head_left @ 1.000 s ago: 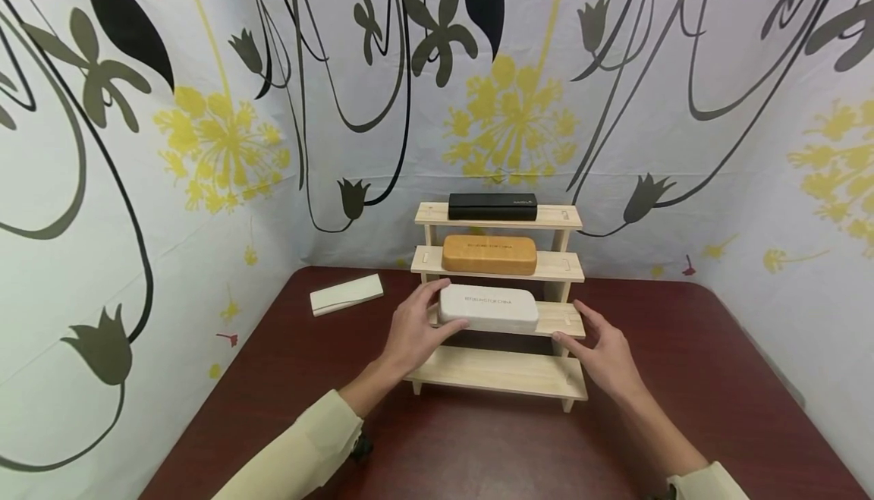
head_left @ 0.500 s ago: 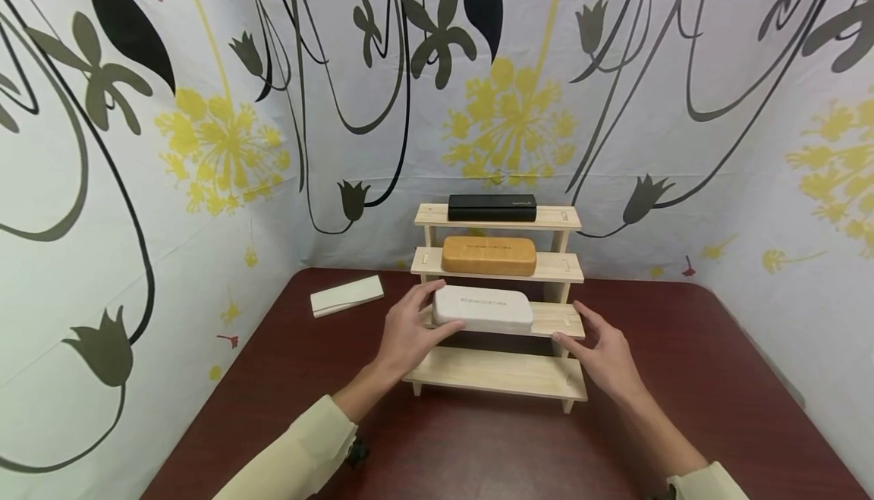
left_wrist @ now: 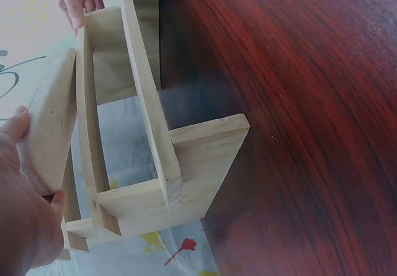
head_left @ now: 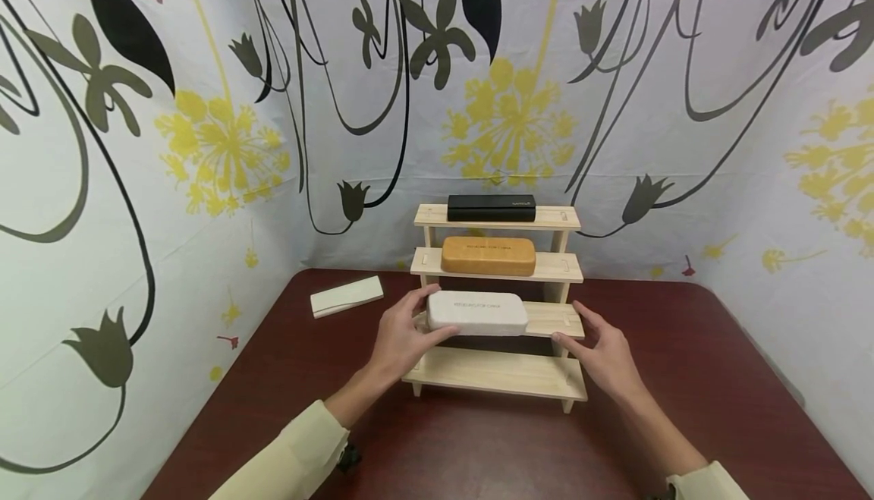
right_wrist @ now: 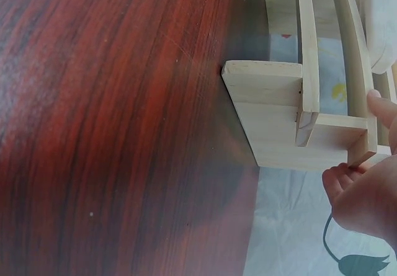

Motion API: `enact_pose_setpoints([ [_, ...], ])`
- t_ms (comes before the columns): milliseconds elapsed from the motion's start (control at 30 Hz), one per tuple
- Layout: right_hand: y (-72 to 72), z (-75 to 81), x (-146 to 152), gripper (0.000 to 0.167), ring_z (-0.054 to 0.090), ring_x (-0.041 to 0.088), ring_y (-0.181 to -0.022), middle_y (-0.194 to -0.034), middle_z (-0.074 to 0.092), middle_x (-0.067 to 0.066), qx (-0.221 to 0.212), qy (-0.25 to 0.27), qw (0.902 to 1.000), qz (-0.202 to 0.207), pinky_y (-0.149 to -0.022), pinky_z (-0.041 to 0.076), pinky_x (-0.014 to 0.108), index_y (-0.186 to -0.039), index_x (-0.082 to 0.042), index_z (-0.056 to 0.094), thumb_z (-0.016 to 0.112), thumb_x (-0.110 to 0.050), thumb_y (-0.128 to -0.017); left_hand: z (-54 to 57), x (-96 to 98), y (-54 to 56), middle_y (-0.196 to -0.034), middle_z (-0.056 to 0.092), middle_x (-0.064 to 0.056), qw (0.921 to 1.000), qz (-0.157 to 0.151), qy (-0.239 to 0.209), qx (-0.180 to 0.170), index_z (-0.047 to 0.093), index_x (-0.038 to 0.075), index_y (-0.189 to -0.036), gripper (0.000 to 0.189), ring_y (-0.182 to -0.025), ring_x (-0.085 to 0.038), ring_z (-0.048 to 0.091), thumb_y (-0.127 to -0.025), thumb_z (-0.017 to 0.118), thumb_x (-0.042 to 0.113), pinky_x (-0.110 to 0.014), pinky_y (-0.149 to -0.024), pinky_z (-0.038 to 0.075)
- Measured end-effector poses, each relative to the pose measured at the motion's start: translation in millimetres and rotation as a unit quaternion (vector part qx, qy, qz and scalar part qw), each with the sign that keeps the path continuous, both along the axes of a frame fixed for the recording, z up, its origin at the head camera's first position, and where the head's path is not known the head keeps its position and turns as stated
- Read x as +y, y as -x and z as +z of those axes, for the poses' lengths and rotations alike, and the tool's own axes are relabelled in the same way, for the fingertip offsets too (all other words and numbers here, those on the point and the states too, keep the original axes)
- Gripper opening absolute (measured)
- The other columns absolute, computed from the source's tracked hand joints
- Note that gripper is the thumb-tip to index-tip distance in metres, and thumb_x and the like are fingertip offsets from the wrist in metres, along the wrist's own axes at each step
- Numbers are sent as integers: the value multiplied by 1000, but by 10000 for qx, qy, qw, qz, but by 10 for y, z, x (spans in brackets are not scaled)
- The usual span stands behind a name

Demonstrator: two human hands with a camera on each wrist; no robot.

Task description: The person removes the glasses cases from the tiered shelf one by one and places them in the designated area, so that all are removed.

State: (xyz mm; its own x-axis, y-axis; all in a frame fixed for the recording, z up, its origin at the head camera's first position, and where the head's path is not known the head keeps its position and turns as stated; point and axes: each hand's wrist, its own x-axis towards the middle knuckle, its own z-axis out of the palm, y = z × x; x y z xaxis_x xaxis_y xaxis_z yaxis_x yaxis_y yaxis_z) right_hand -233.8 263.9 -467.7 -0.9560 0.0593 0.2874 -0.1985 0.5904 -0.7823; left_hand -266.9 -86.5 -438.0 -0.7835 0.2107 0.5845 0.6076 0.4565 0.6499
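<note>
My left hand (head_left: 399, 341) grips the left end of a white glasses case (head_left: 478, 312), thumb in front and fingers behind. The case is at the third tier from the top of a stepped wooden display shelf (head_left: 505, 373); the left wrist view shows its side (left_wrist: 46, 127) tilted near the tier's front edge. Whether it touches the tier I cannot tell. My right hand (head_left: 604, 352) pinches that tier's right end, which the right wrist view also shows. A tan glasses case (head_left: 488, 256) lies on the second tier, a black case (head_left: 492, 208) on the top one.
A flat white pouch-like case (head_left: 347, 297) lies on the dark red table (head_left: 505, 454), left of the shelf. Patterned cloth (head_left: 519, 121) hangs behind and at both sides of the table.
The white glasses case has moved left and a little toward me, with my left hand holding it. My right hand has stayed at the tier's right end.
</note>
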Motion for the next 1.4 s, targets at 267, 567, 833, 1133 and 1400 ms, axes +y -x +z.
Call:
enact_pose_setpoints([
  [267,-4,7,-9,85,75,40,-107,-142,61,31,-6,33,10000,21,-74,55,17,-160,4,41,84,-30,-95,-14,-33,-12,-137,70,-10,10000,-12,-18,6,65,5,-141,76,-120,-23,70,-77,99,25,-40,-98,59],
  [567,-5,16,-11,85,73,41,-112,-147,57,32,-27,25,10000,-14,-76,53,15,-161,4,40,83,-31,-96,19,-100,-37,-135,71,-7,9997,-61,-229,-42,67,8,-140,74,-121,-20,70,-76,100,26,-38,-97,59],
  [833,-16,21,-12,86,73,40,-111,-147,57,32,-66,17,10000,-17,-75,54,17,-161,4,40,83,-33,-96,59,-193,-55,-132,72,-10,9995,-39,-298,-84,68,2,-138,75,-121,-21,70,-74,101,25,-48,-98,59],
  [1133,-13,8,-9,87,73,41,-111,-147,57,32,-68,20,10000,10,-75,55,18,-161,4,39,82,-34,-96,59,-357,-70,-130,73,0,9993,213,-242,-182,69,12,-136,73,-119,-16,69,-73,102,28,-41,-102,56],
  [1400,-17,12,-8,86,73,41,-113,-148,55,32,-54,43,10000,32,-75,55,17,-161,4,39,82,-34,-97,63,-531,-87,-133,72,-2,9991,133,-385,-74,68,11,-137,72,-124,-19,68,-74,101,25,-42,-107,54],
])
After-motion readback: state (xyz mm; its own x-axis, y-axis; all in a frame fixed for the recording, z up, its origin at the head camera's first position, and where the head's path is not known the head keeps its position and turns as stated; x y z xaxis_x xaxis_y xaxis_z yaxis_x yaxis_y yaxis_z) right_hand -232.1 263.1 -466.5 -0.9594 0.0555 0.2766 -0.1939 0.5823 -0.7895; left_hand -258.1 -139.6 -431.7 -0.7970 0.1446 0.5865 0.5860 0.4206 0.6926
